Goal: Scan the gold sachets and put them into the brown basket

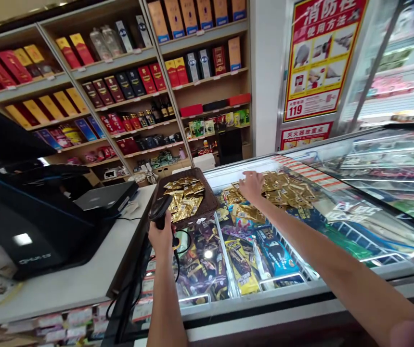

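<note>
My left hand (161,236) is wrapped round the handle of a black barcode scanner (160,207), whose head points up and away from me. The scanner's black cord (176,267) hangs down in loops. Just beyond it, a brown woven basket (210,196) holds several shiny gold packets (185,197). My right hand (252,186) reaches over a spread of loose gold packets (282,188) on the freezer's glass top. Its fingers are apart and slightly bent, close to the packets, with nothing seen in them. Their tips are partly hard to make out.
Under the glass of the chest freezer (225,318) lie colourful frozen packs. A white counter (58,289) at left carries a dark checkout terminal (30,217). Shelves (127,101) of boxed goods stand behind, with a red fire hydrant poster (322,62) on the wall at right.
</note>
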A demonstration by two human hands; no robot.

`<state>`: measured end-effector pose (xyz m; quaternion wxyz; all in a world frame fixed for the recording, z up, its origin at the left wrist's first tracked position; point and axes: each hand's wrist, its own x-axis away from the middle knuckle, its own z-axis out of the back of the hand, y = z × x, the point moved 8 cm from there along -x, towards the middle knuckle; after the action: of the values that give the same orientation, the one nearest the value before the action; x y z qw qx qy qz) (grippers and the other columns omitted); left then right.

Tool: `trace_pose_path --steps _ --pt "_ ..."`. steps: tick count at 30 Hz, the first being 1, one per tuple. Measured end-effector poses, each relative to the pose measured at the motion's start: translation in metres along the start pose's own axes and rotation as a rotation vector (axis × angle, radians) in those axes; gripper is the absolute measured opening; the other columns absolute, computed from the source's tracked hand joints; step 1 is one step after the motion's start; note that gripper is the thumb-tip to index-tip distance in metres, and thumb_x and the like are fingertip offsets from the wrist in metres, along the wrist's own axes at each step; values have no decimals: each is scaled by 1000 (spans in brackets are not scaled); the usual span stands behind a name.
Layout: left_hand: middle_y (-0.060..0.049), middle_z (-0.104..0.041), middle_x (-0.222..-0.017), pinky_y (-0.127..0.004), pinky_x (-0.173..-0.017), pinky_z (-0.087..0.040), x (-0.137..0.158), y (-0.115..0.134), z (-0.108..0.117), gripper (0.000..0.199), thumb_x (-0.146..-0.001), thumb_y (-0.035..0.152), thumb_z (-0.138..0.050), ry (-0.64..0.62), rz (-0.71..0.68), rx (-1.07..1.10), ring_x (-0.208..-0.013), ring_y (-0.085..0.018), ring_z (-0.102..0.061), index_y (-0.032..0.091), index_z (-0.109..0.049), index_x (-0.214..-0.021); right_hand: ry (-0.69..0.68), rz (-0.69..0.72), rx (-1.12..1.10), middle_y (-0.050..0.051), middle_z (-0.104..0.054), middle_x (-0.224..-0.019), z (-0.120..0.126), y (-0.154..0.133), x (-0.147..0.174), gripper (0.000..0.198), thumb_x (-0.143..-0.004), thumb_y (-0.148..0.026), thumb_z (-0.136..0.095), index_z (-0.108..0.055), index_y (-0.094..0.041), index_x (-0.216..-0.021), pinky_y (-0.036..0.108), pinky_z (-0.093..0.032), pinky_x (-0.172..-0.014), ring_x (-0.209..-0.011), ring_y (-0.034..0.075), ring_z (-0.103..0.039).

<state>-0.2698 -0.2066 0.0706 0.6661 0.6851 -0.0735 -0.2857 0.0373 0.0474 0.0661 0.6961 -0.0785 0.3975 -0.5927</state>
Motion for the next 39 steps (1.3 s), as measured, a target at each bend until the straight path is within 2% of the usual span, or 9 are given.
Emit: trace_pose_path --steps 5,9,12,16,20,27,31,35,39 --pt "3 -57 -50 -25 -42 -43 1 -9 1 49 -71 61 -71 52 47 11 -43 -14 -54 16 -61 -86 -419 382 -60 12 -68 -116 -70 -140 41 22 -92 -22 -58 -67 -19 -111 41 -39 -99 -114 28 -57" --pt "3 -58 -51 -24 -41 -44 4 -13 -4 47 -71 59 -72 26 80 28 -43 -14 -54 16 -60 -86 -728 258 73 20 -68 -119 -121 -186 72 42 -88 -45 -64 -66 -13 -117 40 -47 -90 -114 34 -62" --pt "2 -59 -55 -25 -41 -45 4 -14 -3 48 -70 60 -73 21 76 51 -45 -14 -57 16 -60 -86 -772 121 184 26 -65 -122 -141 -195 87 75 -80 -60 -67 -55 -6 -131 42 -48 -91 -117 37 -62" --pt "2 -59 -54 -26 -42 -46 4 -14 0 49 -71 60 -72 37 73 81 -45 -15 -57 15 -61 -88 -720 162 231 27 -67 -118 -151 -205 94 95 -68 -57 -80 -45 -4 -139 42 -45 -93 -115 36 -63" --pt "3 -58 -52 -25 -42 -46 6 -12 -2 45 -71 56 -74 36 79 77 -43 -14 -55 16 -61 -85 -737 95 241 26 -67 -116 -154 -196 92 86 -69 -40 -82 -45 -4 -138 42 -45 -91 -114 35 -63" --pt "3 -59 -54 -23 -40 -43 8 -13 -9 44 -71 56 -74 9 72 80 -42 -13 -54 16 -61 -85 -533 123 307 29 -47 -138 -139 -184 80 57 -82 -12 -62 -50 -4 -138 43 -43 -90 -120 36 -52" --pt "1 -60 -55 -24 -41 -44 10 -15 -14 45 -73 58 -71 -14 59 63 -43 -14 -56 16 -62 -87 -584 76 380 30 -45 -138 -137 -168 75 54 -82 -25 -70 -60 -2 -130 44 -41 -95 -123 38 -47" --pt "3 -57 -51 -25 -42 -45 12 -16 -18 47 -74 61 -69 -41 41 28 -42 -14 -55 16 -61 -86 -744 68 358 30 -41 -144 -147 -165 78 84 -69 -48 -83 -57 -5 -136 47 -38 -100 -128 41 -43" --pt "2 -58 -53 -25 -43 -46 12 -18 -22 48 -74 62 -69 -56 37 7 -42 -15 -56 17 -60 -85 -843 40 291 27 -40 -148 -156 -163 81 96 -63 -46 -87 -49 -8 -142 45 -40 -101 -135 40 -39"
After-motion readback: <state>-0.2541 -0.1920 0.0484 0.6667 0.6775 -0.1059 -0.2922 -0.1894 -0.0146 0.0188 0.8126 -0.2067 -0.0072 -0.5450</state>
